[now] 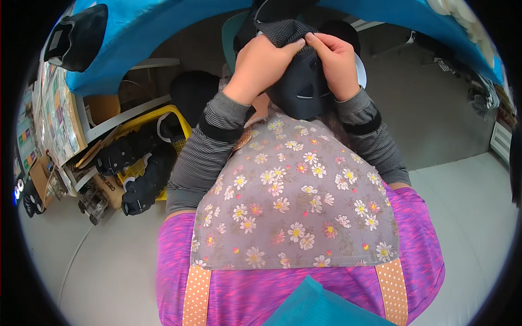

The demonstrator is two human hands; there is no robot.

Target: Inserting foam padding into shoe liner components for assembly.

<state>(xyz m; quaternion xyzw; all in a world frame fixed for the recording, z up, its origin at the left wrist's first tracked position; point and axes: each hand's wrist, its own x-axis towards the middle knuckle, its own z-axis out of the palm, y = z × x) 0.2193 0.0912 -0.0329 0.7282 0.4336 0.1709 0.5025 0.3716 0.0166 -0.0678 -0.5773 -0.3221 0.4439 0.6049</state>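
In front of me hangs a black fabric piece (299,89) with a rounded end and a small pale-edged, triangular opening; I cannot tell its exact kind. A dark mesh flap (285,32) stands folded up at its far end. My left hand (263,68) is closed on the flap's edge, thumb stretched along it. Beside it, my right hand (337,62) pinches the same edge between thumb and fingertips. Both thumbs nearly meet at the edge. What lies under the left fingers is hidden.
A table with a blue cover (141,32) curves around the far side, bearing another black fabric piece (76,38) at left. On the floor at left, a yellow basket (182,117) holds several black pieces. A patterned apron (299,201) covers my lap.
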